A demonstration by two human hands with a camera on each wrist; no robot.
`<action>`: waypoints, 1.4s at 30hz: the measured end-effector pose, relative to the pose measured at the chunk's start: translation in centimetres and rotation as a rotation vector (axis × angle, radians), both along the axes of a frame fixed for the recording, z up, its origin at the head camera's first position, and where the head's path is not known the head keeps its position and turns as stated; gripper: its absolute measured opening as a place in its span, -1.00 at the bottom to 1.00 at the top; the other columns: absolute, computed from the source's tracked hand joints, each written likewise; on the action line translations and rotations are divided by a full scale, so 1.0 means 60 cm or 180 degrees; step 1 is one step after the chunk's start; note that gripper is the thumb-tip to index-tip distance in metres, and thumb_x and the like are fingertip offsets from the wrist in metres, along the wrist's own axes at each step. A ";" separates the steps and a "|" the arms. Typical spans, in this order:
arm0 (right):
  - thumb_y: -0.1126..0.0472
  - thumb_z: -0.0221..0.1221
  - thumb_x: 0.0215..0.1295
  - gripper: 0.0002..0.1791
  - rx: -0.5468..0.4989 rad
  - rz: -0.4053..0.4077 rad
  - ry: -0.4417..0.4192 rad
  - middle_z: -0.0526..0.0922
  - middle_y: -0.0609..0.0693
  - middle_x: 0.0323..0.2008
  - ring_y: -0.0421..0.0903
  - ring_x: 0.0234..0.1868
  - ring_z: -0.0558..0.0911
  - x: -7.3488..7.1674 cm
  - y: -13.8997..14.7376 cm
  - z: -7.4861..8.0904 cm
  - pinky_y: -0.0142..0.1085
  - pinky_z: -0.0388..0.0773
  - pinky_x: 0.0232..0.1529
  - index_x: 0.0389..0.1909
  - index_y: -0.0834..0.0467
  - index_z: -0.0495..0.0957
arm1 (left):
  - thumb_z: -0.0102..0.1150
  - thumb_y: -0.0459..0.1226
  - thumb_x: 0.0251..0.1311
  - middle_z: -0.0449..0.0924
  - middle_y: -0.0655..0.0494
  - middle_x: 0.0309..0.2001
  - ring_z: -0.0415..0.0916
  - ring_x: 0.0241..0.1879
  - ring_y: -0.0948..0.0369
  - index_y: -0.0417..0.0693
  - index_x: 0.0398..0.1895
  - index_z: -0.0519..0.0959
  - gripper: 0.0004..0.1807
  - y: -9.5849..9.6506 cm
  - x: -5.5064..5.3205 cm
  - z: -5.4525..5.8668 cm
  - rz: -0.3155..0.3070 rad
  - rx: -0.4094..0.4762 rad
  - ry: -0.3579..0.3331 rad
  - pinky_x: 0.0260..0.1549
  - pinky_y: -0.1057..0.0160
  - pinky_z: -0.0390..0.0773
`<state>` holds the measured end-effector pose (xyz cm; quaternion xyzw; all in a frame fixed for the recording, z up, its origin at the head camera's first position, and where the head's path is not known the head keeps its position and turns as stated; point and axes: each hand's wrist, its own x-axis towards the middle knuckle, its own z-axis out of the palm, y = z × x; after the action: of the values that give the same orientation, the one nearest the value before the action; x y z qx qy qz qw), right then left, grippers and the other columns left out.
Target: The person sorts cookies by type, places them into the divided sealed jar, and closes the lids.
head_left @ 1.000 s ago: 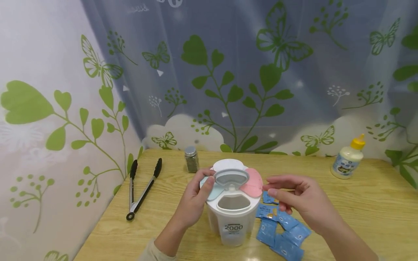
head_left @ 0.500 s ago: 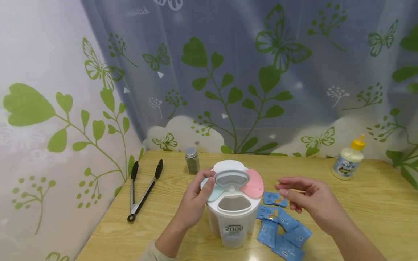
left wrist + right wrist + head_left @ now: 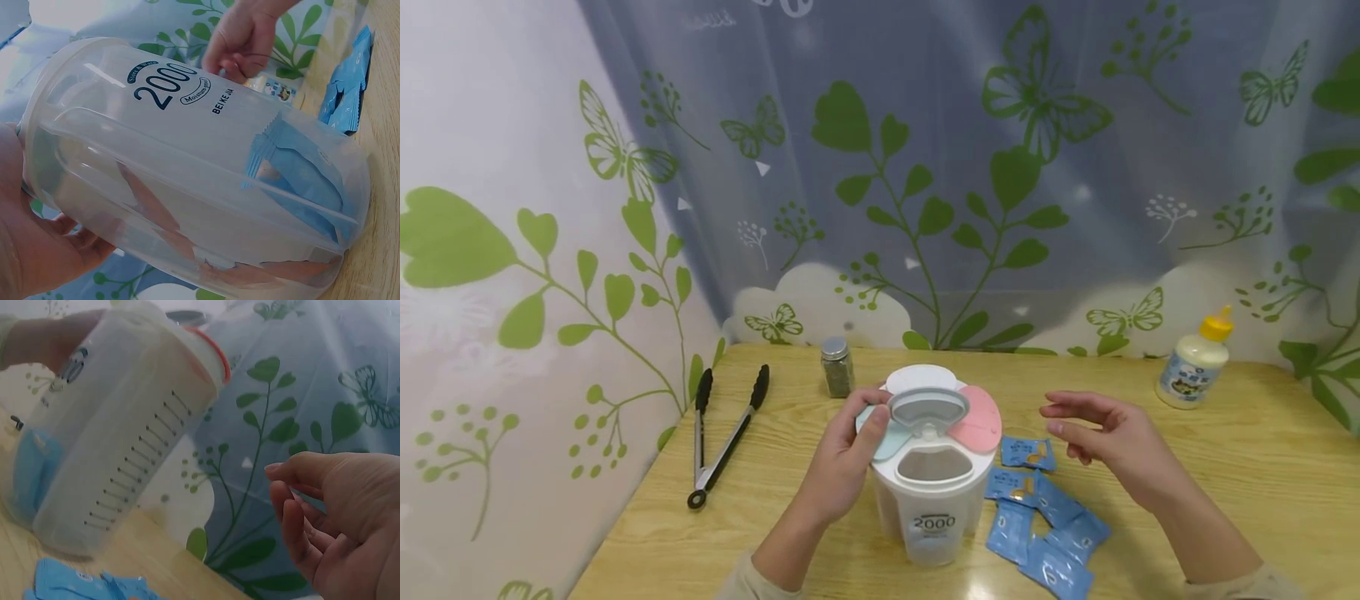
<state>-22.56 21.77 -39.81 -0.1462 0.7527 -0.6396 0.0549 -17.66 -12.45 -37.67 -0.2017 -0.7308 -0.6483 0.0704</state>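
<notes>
A clear plastic storage container (image 3: 934,525) marked 2000 stands upright on the table. Its round lid has pink (image 3: 979,419), light blue and white flaps. One grey-white flap (image 3: 929,410) is raised, exposing the front opening (image 3: 935,465). My left hand (image 3: 841,467) grips the lid's left side, thumb on the light blue flap. Through the wall, a blue packet (image 3: 306,169) shows at the bottom of one compartment; brownish contents (image 3: 244,273) show in another. My right hand (image 3: 1112,437) hovers right of the container, fingers loosely bent, holding nothing. Several blue packets (image 3: 1009,532) lie below it.
Black-tipped metal tongs (image 3: 727,454) lie spread at the left. Behind the container stands a small spice jar (image 3: 837,369) with a silver cap. A yellow-capped bottle (image 3: 1192,372) is at the back right. A leaf-patterned curtain (image 3: 880,208) hangs beyond the table's back edge.
My right hand has drawn away to the right from the container's pink flap, uncovering the rearmost blue packet. My left hand keeps its grip on the lid.
</notes>
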 end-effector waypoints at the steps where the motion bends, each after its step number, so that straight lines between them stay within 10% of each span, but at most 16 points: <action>1: 0.23 0.25 0.37 -0.63 0.0028 -0.0019 -0.0042 0.73 -0.26 -0.09 -0.23 -0.49 0.58 -0.004 0.002 -0.005 -0.35 0.53 -0.49 0.17 0.05 0.56 | -0.18 -0.21 0.56 0.46 -0.13 0.22 0.46 0.16 0.13 -0.17 0.07 0.43 -0.75 0.000 0.000 0.000 -0.0009 0.0000 0.0012 0.05 0.32 0.54; 11: 0.17 0.27 0.36 -0.69 0.0088 -0.0125 -0.0357 0.72 -0.35 -0.10 -0.25 -0.46 0.60 -0.041 0.029 -0.052 -0.37 0.54 -0.43 0.08 -0.15 0.60 | -0.19 -0.21 0.57 0.45 -0.13 0.23 0.42 0.21 0.07 -0.18 0.07 0.42 -0.74 0.000 -0.002 0.004 -0.0052 0.0034 0.0029 0.08 0.31 0.53; 16: 0.09 0.31 0.31 -0.53 0.0324 -0.0200 -0.0466 0.70 -0.35 -0.04 -0.26 -0.39 0.64 -0.053 0.039 -0.077 -0.36 0.59 -0.36 0.22 0.08 0.54 | -0.19 -0.22 0.57 0.45 -0.14 0.24 0.41 0.23 0.06 -0.19 0.07 0.42 -0.74 0.001 -0.004 0.004 -0.0053 0.0039 0.0040 0.09 0.32 0.52; 24: 0.11 0.37 0.25 -0.31 0.0534 -0.0166 -0.0564 0.61 0.10 0.16 -0.22 -0.43 0.61 -0.066 0.040 -0.106 -0.38 0.55 -0.45 0.32 0.34 0.40 | -0.19 -0.23 0.57 0.46 -0.14 0.17 0.42 0.19 0.09 -0.21 0.05 0.42 -0.75 0.005 -0.007 0.001 -0.0029 0.0049 0.0075 0.07 0.33 0.51; 42: 0.17 0.40 0.19 -0.46 0.1015 -0.0021 -0.0146 0.63 0.23 -0.02 -0.23 -0.49 0.52 -0.061 0.025 -0.137 -0.33 0.55 -0.48 0.17 0.28 0.55 | -0.20 -0.23 0.57 0.42 -0.15 0.26 0.36 0.30 0.04 -0.21 0.06 0.41 -0.74 -0.002 0.001 0.001 -0.0043 0.0014 -0.0001 0.12 0.32 0.49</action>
<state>-26.22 23.28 -48.03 -0.1186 0.8437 -0.5153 0.0925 -17.63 -12.54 -37.62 -0.2064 -0.7280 -0.6504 0.0664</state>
